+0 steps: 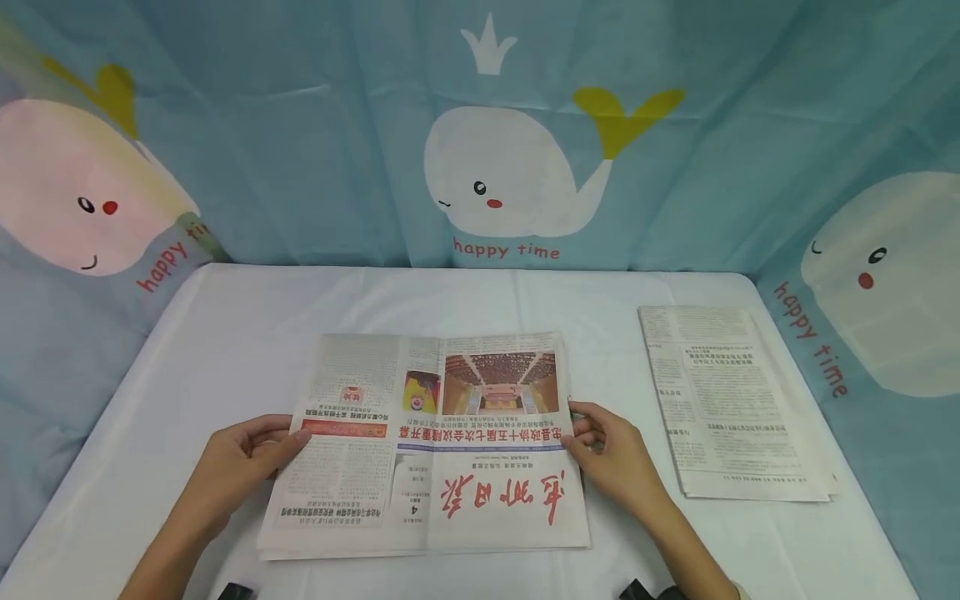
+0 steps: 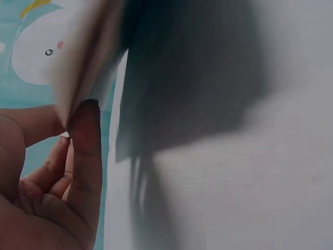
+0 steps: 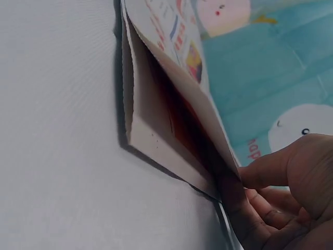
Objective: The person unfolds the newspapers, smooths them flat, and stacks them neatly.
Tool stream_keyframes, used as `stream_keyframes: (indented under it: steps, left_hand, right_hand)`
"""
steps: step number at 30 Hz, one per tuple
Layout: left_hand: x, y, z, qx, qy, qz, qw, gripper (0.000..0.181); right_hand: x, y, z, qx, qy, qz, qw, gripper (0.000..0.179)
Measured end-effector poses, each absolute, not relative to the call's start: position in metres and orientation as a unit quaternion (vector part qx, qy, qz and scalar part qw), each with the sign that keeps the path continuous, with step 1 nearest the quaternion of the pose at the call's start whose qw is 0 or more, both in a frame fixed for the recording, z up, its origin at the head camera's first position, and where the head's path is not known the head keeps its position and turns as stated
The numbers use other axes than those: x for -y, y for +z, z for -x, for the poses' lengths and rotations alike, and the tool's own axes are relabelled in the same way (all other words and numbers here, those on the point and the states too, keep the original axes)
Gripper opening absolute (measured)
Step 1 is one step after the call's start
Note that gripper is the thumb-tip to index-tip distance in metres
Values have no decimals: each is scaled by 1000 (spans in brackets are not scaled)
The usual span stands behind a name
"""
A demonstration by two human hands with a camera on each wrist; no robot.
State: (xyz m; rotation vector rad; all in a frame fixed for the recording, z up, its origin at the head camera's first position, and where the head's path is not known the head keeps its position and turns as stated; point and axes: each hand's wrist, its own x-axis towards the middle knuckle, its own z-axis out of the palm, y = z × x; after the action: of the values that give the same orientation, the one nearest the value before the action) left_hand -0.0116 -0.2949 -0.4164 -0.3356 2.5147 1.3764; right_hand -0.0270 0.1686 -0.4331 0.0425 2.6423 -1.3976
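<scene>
A folded newspaper (image 1: 495, 454) lies before me on the white-covered table, its print upside down from where I look. Its front carries a red title, a hall photo and a small colourful picture. On its left edge my left hand (image 1: 240, 458) pinches the paper between thumb and fingers. My right hand (image 1: 611, 454) pinches the opposite edge. Seen from the right wrist, the layers of the newspaper (image 3: 171, 122) gape apart, with the thumb over the upper layers. The left wrist view has the newspaper (image 2: 86, 57) blurred and edge-on, above its shadow.
A second folded newspaper (image 1: 738, 408) lies on the right side of the white tablecloth (image 1: 247, 333). A blue curtain (image 1: 322, 167) with whale prints hangs behind and along both sides. Dark objects (image 1: 237, 592) show partly at the bottom edge of the head view.
</scene>
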Motion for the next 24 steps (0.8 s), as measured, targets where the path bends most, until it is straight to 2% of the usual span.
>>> stream_keyframes:
  steps: [4, 8, 14, 17, 24]
  left_hand:
    - [293, -425, 7, -848, 499, 106, 147, 55]
    - [289, -428, -1, -839, 505, 114, 165, 56]
    - [282, -429, -11, -852, 488, 93, 166, 64]
    - [277, -429, -13, -854, 487, 78, 166, 60]
    - [271, -426, -23, -876, 440, 69, 188, 39]
  right_hand:
    - [-176, -432, 18, -890, -451, -19, 69, 47]
    - [-183, -428, 6, -899, -433, -23, 57, 48]
    - [-194, -424, -8, -897, -436, -37, 59, 55]
    - [-200, -425, -15, -892, -445, -51, 63, 56]
    - [-208, -436, -30, -892, -448, -33, 57, 30]
